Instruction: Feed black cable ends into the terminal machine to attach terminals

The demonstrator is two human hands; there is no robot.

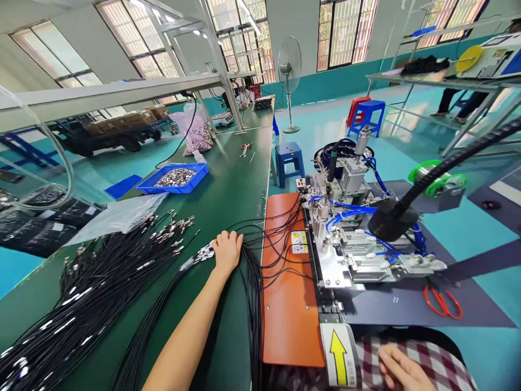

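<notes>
My left hand reaches out over the green bench, fingers curled down on a bunch of black cables with metal connector ends. More black cables run from under that hand toward me along the orange pad. My right hand rests in my lap on checked cloth, fingers loosely stretched, holding nothing. A large pile of the same cables lies at the left.
A crimping machine with blue air hoses stands right of the orange pad, a black lamp head over it. Red scissors lie on its base. A blue tray of metal parts, plastic bags and blue stools sit beyond.
</notes>
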